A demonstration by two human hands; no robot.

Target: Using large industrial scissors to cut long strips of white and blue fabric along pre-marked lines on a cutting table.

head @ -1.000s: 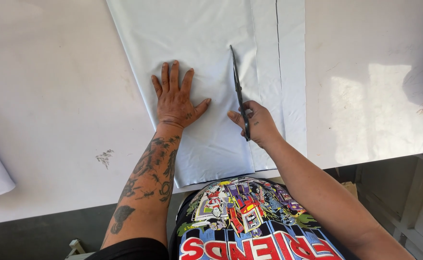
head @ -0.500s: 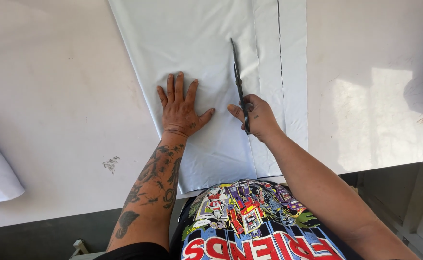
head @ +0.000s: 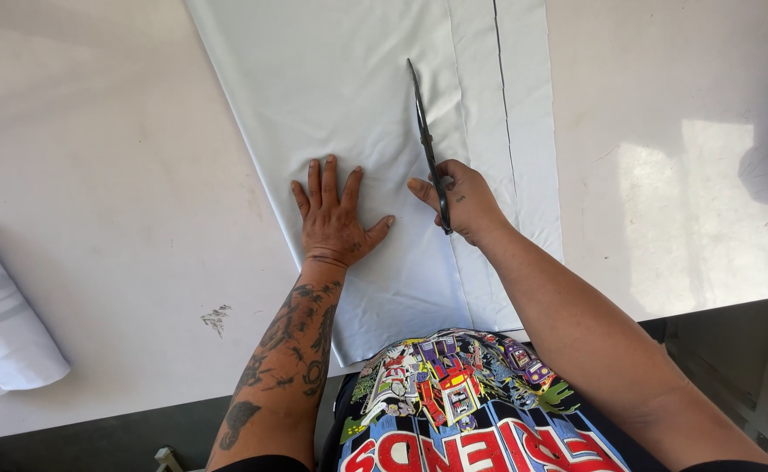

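Observation:
A sheet of pale white fabric (head: 349, 96) lies flat on a white table (head: 95, 218) and runs away from me. My left hand (head: 333, 218) presses flat on the fabric, fingers spread. My right hand (head: 458, 199) grips a pair of dark scissors (head: 425, 131), whose long blades point away from me along the cloth. Just right of the scissors, a narrow strip of the fabric (head: 524, 131) is set off by a dark line.
A bundle of white cloth (head: 3, 323) lies at the table's left edge. A small dark stain (head: 216, 319) marks the tabletop near my left forearm. The near edge of the table runs across the bottom, with a dark floor beyond at the right.
Both hands sit slightly lower in view than before, and the white bundle at the left shows more. The scissors stay pointed the same way along the cloth.

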